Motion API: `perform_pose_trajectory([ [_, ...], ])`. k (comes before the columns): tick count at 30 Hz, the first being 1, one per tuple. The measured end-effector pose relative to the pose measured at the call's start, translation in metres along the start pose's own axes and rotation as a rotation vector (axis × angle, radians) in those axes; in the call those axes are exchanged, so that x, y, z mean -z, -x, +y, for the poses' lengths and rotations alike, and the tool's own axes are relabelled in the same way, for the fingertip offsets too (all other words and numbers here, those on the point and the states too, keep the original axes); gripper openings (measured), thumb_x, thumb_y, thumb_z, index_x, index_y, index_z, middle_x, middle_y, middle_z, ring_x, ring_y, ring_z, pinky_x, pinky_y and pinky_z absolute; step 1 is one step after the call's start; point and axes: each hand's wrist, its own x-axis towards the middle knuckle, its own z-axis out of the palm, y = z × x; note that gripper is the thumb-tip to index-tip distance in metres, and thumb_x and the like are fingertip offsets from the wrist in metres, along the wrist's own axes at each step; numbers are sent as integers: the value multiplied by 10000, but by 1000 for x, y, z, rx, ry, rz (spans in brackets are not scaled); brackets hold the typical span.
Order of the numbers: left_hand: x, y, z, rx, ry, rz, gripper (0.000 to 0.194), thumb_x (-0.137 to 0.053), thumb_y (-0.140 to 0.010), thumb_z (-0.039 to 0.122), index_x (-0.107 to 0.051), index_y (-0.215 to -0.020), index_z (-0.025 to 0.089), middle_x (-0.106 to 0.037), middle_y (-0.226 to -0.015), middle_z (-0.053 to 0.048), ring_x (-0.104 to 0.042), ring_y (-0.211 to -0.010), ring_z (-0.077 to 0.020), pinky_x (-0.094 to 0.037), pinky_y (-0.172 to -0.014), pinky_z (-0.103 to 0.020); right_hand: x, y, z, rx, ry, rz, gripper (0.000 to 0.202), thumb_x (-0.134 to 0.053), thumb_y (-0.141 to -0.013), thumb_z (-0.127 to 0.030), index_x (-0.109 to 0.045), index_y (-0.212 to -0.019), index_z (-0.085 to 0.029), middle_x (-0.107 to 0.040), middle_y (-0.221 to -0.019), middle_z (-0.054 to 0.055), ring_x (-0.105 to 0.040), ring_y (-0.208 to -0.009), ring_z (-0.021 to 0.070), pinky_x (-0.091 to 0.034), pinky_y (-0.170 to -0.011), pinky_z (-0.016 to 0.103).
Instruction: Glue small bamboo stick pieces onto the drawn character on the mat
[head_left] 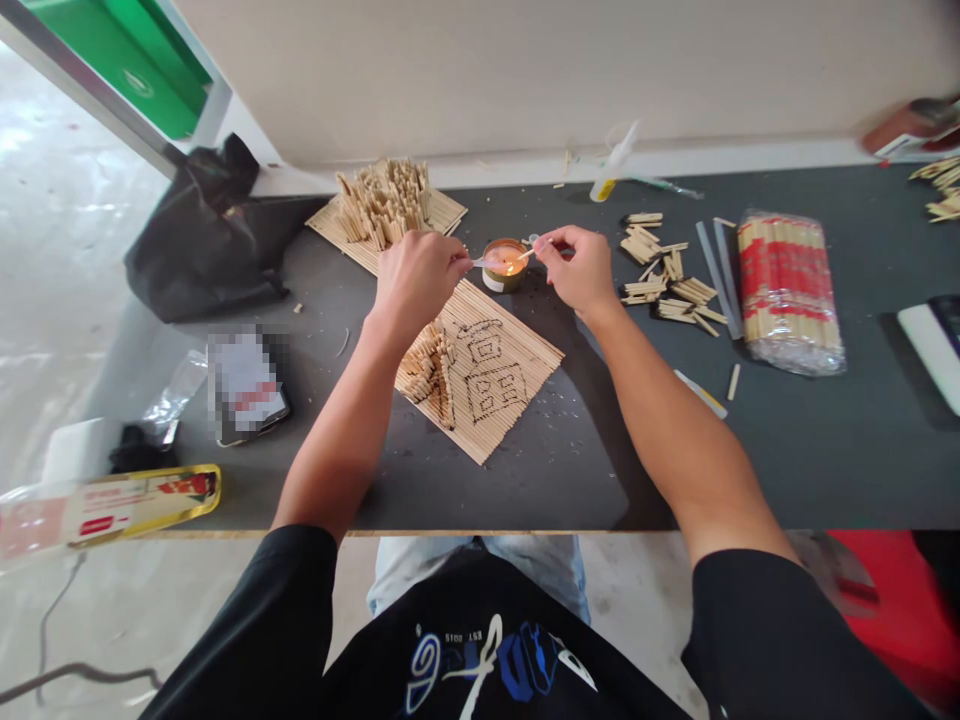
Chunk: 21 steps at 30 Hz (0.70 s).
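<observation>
A lit tin candle (499, 284) stands between my hands on the dark table. My left hand (418, 270) pinches a translucent glue stick (484, 264), its tip at the candle's flame. From the other side, my right hand (581, 268) grips a short wooden stick (528, 252) that reaches over the candle's rim. Below lies a mat of thin wooden sticks (495, 430) with black outlined characters. Short sticks (429, 365) stand upright on its left part, partly hidden by my left forearm. Behind my left hand, another mat (448, 212) carries a dense cluster of upright sticks (386, 200).
To the right lie piles of short sticks (664, 275), spare glue sticks (724, 280) and a plastic-wrapped stick bundle (791, 290). A glue bottle (613, 170) stands near the wall. On the left are a black bag (195, 235), a phone (251, 385) and a yellow-edged package (142, 503).
</observation>
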Motion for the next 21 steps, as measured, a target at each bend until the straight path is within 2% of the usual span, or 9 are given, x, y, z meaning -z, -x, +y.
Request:
perform_pose_trajectory([
  [5,2,1,4,-6,1,-20,439,-393,-952,509,-737,-1146,319,-711,-1079,-62,-580,-965,-245,-436,-819,-450,-1,0,3,0,-1,-1,400,-632,-936,-597,-743,-945,-212,-746,-941,78,-715,-872,238,-589,-857,407],
  [11,5,1,5,24,51,-51,528,-355,-926,619,-720,-1162,320,-708,-1098,-44,-546,-1005,-229,-403,-864,-442,-1,0,4,3,1,4,434,-619,-939,-621,-742,-948,-205,-742,-930,83,-713,-869,243,-586,-857,413],
  [14,7,0,2,43,53,-44,516,-365,-912,614,-722,-1156,333,-710,-1129,-44,-563,-1021,-245,-402,-875,-446,0,0,2,-9,15,-7,451,-599,-946,-642,-738,-955,-213,-741,-939,81,-713,-877,243,-587,-856,406],
  [18,9,0,-2,44,50,-49,530,-349,-918,622,-715,-1167,331,-717,-1128,-12,-546,-991,-222,-400,-866,-427,1,-1,0,-2,33,-14,494,-588,-940,-681,-735,-954,-209,-734,-919,95,-708,-879,253,-579,-865,415],
  [21,7,-1,-3,22,47,-34,505,-353,-926,577,-728,-1146,321,-717,-1101,-24,-555,-964,-223,-406,-847,-431,1,-2,2,-17,61,-28,530,-575,-931,-715,-738,-984,-214,-730,-920,98,-705,-895,264,-572,-884,425],
])
